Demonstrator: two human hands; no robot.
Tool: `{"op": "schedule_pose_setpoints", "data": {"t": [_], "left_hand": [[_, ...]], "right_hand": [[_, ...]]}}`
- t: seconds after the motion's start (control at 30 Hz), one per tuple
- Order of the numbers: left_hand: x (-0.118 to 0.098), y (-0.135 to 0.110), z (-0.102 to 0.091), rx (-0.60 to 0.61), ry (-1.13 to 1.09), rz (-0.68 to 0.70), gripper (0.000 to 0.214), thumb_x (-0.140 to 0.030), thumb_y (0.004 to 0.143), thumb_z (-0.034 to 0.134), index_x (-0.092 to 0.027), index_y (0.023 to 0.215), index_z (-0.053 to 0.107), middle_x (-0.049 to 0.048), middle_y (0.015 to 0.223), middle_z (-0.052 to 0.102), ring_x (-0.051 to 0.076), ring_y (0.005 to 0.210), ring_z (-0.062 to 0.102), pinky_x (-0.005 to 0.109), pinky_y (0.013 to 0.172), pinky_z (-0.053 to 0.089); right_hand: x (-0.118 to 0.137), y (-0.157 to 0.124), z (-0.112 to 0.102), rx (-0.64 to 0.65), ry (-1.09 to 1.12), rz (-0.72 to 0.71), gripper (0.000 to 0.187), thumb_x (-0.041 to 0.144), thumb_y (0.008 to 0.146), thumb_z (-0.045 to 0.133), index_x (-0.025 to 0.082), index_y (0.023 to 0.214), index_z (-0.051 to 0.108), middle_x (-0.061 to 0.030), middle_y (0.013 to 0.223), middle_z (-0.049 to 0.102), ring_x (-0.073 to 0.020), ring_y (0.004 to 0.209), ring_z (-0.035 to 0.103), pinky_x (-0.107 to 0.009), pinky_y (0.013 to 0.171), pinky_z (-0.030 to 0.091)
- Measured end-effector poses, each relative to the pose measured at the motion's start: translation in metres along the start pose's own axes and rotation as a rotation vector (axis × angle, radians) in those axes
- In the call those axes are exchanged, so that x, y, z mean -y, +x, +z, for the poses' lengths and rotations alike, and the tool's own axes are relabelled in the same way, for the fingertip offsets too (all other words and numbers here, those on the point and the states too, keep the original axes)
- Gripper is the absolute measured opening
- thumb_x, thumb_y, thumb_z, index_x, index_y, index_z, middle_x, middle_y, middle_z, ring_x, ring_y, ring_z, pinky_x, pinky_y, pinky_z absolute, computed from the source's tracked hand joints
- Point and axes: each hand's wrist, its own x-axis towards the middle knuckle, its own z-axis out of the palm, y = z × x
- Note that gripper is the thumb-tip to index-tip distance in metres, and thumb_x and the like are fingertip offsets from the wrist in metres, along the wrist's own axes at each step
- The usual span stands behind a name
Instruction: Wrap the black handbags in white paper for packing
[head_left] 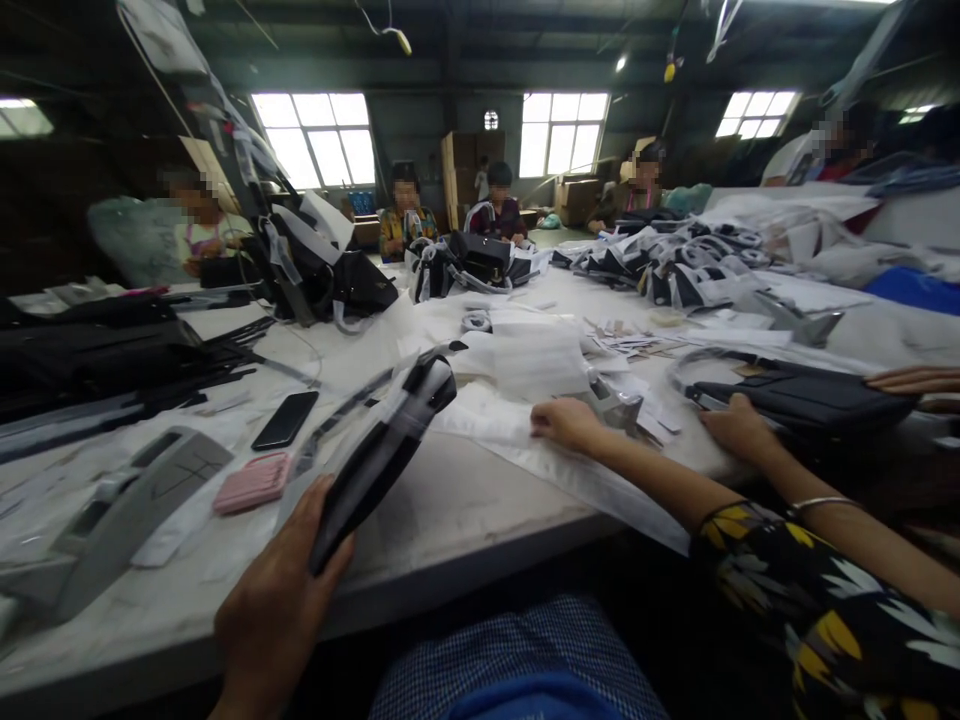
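Observation:
My left hand [281,585] is closed around the lower end of a black handbag [379,470], raised and tilted over the table edge. The bag is seen edge-on, with pale wrapping on its side and a strap on its far side. My right hand [566,425], at the end of a flower-patterned sleeve, reaches forward over the table. Its fingers are curled together at a translucent plastic sheet [600,490], which hangs past the table edge under my forearm. A grey dispenser-like stand [611,400] is just beyond this hand.
A phone [285,420], a pink purse [253,484] and a grey stand [161,490] lie left. A co-worker's hands hold another black handbag [802,395] at right. Wrapped bags [480,262] are piled at the back, where people sit. Paper slips [630,340] are scattered mid-table.

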Motion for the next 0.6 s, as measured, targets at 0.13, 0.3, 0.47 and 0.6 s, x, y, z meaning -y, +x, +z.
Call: {"op": "schedule_pose_setpoints", "data": {"t": [0.13,0.3,0.47,0.6], "left_hand": [[0.001,0.003,-0.001,0.022,0.032,-0.027,0.062,-0.033,0.096,0.055,-0.034,0.153,0.032,0.0050,0.131,0.067,0.025,0.089,0.074,0.032,0.068,0.058],[0.003,0.008,-0.001,0.000,0.020,-0.061,0.064,-0.035,0.094,0.057,-0.033,0.153,0.033,0.0056,0.126,0.070,0.025,0.086,0.074,0.031,0.064,0.057],[0.005,0.012,0.000,0.002,0.000,-0.083,0.063,-0.037,0.093,0.058,-0.035,0.152,0.035,0.0046,0.123,0.071,0.025,0.088,0.074,0.029,0.062,0.055],[0.006,0.012,0.001,0.000,0.006,-0.084,0.061,-0.038,0.094,0.058,-0.034,0.151,0.037,0.0052,0.125,0.071,0.025,0.086,0.074,0.029,0.059,0.054]], "right_hand": [[0.009,0.007,-0.020,-0.014,-0.004,-0.056,0.021,0.033,0.092,0.060,0.026,0.099,0.079,-0.0080,0.110,0.075,-0.0266,0.101,0.068,-0.031,0.080,0.047],[0.027,0.004,-0.041,-0.077,0.071,-0.071,0.031,0.036,0.098,0.049,0.024,0.107,0.076,-0.0136,0.118,0.070,-0.0324,0.110,0.063,-0.038,0.088,0.045],[0.024,0.025,-0.053,-0.043,0.323,0.061,0.026,0.036,0.096,0.055,0.020,0.104,0.074,-0.0112,0.088,0.074,-0.0256,0.085,0.069,-0.031,0.075,0.046],[0.008,0.050,-0.050,0.007,0.670,0.209,0.032,0.039,0.099,0.053,0.013,0.090,0.070,-0.0067,0.071,0.070,-0.0136,0.056,0.060,-0.022,0.054,0.042]]}}
